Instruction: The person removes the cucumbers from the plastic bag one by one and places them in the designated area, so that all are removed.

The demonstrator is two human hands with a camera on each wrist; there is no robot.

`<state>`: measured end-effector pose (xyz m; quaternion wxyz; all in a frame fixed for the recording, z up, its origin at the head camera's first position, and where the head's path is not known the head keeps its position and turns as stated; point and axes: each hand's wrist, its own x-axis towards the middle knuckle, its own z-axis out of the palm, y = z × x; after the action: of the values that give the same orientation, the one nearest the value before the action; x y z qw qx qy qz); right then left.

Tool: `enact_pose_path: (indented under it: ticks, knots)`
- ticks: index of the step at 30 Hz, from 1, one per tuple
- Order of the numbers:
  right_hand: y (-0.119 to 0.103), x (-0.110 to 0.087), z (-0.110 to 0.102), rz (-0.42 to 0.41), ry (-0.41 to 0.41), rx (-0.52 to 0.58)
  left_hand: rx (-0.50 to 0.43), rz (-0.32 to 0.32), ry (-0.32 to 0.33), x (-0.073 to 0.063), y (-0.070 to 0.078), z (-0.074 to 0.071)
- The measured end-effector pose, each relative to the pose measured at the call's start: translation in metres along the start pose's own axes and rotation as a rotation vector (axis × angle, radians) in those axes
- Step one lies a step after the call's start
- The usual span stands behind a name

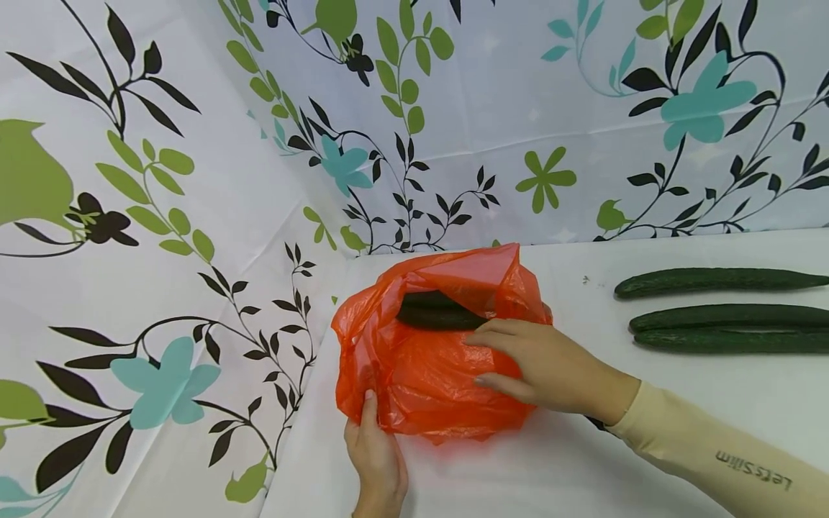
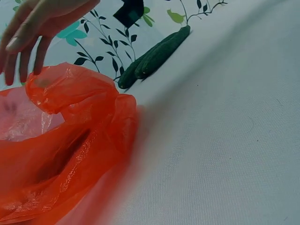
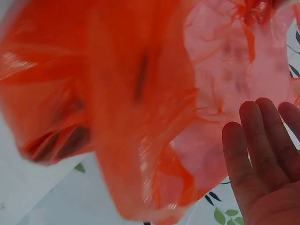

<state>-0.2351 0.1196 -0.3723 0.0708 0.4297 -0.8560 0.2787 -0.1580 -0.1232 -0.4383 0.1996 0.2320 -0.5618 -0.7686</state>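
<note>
An orange-red plastic bag [image 1: 453, 388] lies on the white table with its mouth gaping. Through the opening dark green cucumbers [image 1: 432, 314] show inside it. My left hand [image 1: 378, 460] holds the bag's near left edge, thumb on the outside and the other fingers mostly hidden. Over the right side of the mouth reaches my right hand [image 1: 537, 363], its fingers spread and extended, none curled round anything. The right wrist view shows these straight fingers [image 3: 255, 136] beside the thin plastic [image 3: 140, 117]. In the left wrist view the right hand [image 2: 44, 21] hangs just above the bag's rim [image 2: 70, 77].
Three more cucumbers lie side by side on the table to the right: one farther back [image 1: 719, 282] and a close pair [image 1: 738, 329] nearer. Behind and to the left stand cloth walls [image 1: 466, 144] printed with leaves and flowers.
</note>
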Motion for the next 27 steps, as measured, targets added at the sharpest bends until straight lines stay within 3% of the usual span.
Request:
enact_pose_path:
  ticks: [5, 13, 27]
  knots:
    - [-0.006, 0.02, 0.009, 0.0, 0.038, 0.123, 0.002, 0.002, -0.006, 0.0, 0.0, -0.003]
    - [-0.005, 0.05, 0.022, 0.108, 0.015, 0.177, 0.003, 0.01, -0.016, -0.001, 0.0, -0.005]
    - [0.004, 0.087, 0.044, 0.298, -0.118, 0.032, -0.006, -0.001, -0.016, 0.001, -0.002, -0.005]
